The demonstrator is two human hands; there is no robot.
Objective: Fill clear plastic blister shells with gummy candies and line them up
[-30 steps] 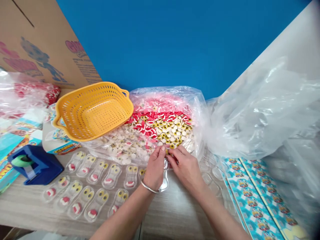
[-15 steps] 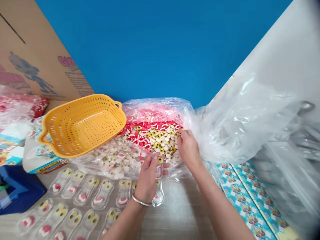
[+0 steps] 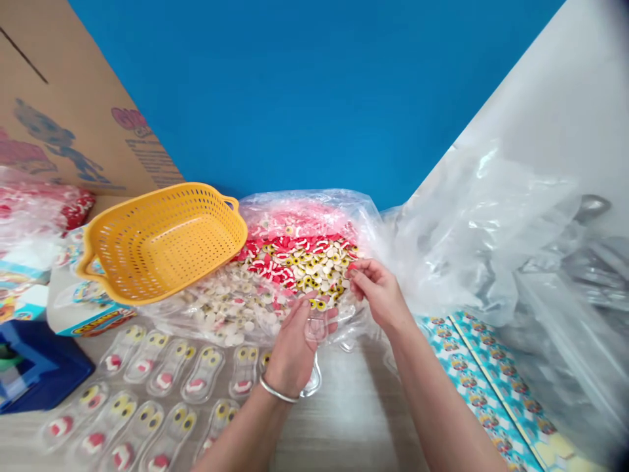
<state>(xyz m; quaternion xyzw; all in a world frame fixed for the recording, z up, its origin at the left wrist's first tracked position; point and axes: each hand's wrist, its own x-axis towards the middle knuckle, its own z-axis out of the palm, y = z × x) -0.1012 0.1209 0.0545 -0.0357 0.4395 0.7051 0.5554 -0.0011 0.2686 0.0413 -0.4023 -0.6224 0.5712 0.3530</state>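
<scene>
My left hand [image 3: 293, 351], wearing a silver bangle, holds a small clear plastic tray [image 3: 316, 326] with two yellow-and-black eye gummies [image 3: 318, 304] in its upper end. My right hand [image 3: 381, 292] pinches a small red gummy [image 3: 352, 268], partly hidden by the fingertips, just above an opened clear bag [image 3: 363, 226]. Inside the bag lie loose eye gummies [image 3: 322, 275] and red-and-white teeth gummies [image 3: 275, 270]. On the table to the left, rows of filled clear trays [image 3: 202, 373] each hold eyes and a teeth gummy.
A yellow perforated basket [image 3: 167, 242] leans at the left of the bag. Behind it stands a cardboard box [image 3: 88, 78]. A dark blue bin [image 3: 44, 367] is at far left. On the right are crumpled plastic bags [image 3: 472, 242] and printed turquoise card sheets [image 3: 472, 373].
My right hand has drawn back slightly from the pile and now shows a red gummy in its fingertips. A second eye gummy now shows in the tray in my left hand.
</scene>
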